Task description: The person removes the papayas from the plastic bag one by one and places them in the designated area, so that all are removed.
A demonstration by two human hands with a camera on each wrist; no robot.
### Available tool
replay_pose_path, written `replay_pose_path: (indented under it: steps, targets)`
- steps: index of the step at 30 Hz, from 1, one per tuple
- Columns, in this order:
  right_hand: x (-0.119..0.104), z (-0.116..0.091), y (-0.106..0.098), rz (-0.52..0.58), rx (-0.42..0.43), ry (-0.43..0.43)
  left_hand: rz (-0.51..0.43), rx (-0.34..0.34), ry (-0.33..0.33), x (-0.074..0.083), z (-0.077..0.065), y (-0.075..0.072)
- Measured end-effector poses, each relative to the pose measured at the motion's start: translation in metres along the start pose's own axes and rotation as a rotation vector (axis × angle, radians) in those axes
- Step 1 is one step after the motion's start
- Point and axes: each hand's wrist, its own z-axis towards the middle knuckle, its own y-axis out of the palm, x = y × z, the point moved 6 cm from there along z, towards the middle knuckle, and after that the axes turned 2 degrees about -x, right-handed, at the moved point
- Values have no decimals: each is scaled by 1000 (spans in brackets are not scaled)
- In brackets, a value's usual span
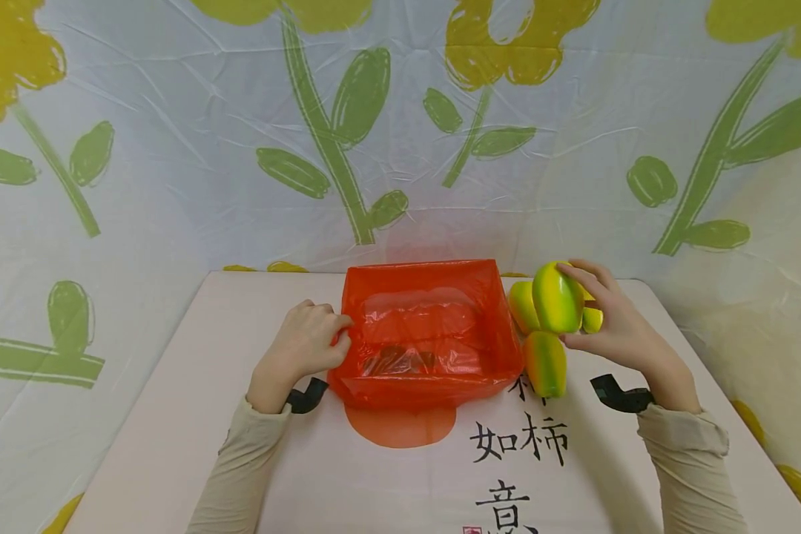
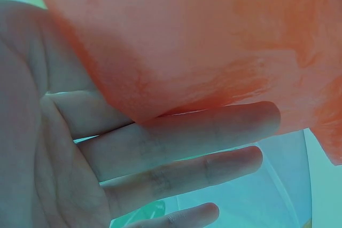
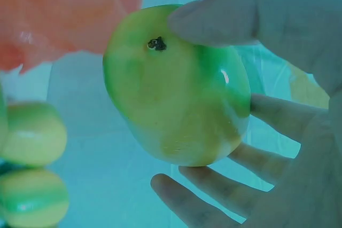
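A red plastic bag (image 1: 407, 393) stands spread in a boxy shape on the table, its mouth facing up and a rounded flap lying in front. At its left edge my left hand (image 1: 307, 340) pinches the bag; the left wrist view shows the red film (image 2: 187, 41) over the straight fingers, with the thumb hidden. My right hand (image 1: 610, 319) holds a glossy yellow-and-green fruit (image 1: 555, 298) to the right of the bag, raised above other fruit. Thumb and fingers wrap its sides in the right wrist view, where a dark stem end shows on the fruit (image 3: 176, 89).
Similar fruits lie just right of the bag: an orange-green one (image 1: 545, 363) in front and several yellow ones behind, partly covered by the right hand and its fruit. Black characters mark the pale table (image 1: 347, 489). A flower-printed cloth (image 1: 207, 133) hangs behind and around the table.
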Motion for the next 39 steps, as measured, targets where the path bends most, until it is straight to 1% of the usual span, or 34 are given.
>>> replay_pose_path:
  steps: [4,8,15,19,23,26,29,32,34,39]
  targets:
    - [11,-9,-9,-28,19,-8,-1,-2,-1,0,0,0]
    - [21,-15,-15,-61,19,-8,-1,-1,-1,0,1,0]
    - [33,-27,-18,-124,39,-26,0,-5,-4,-1,-1,1]
    - [45,-38,-12,-95,22,15,-1,-4,-5,-1,0,0]
    - [59,-51,-1,-35,-10,58,0,-7,-5,-1,0,1]
    - [69,-60,6,-20,-28,76,2,-8,-2,0,1,0]
    - [78,-68,12,-30,-55,111,2,-10,-1,0,1,1]
    - [85,-74,19,-22,-88,143,1,-8,-1,0,1,1]
    - [88,-77,23,2,-105,156,1,-7,-2,0,1,2]
    - [93,-80,33,50,-117,158,4,-11,-6,0,1,2]
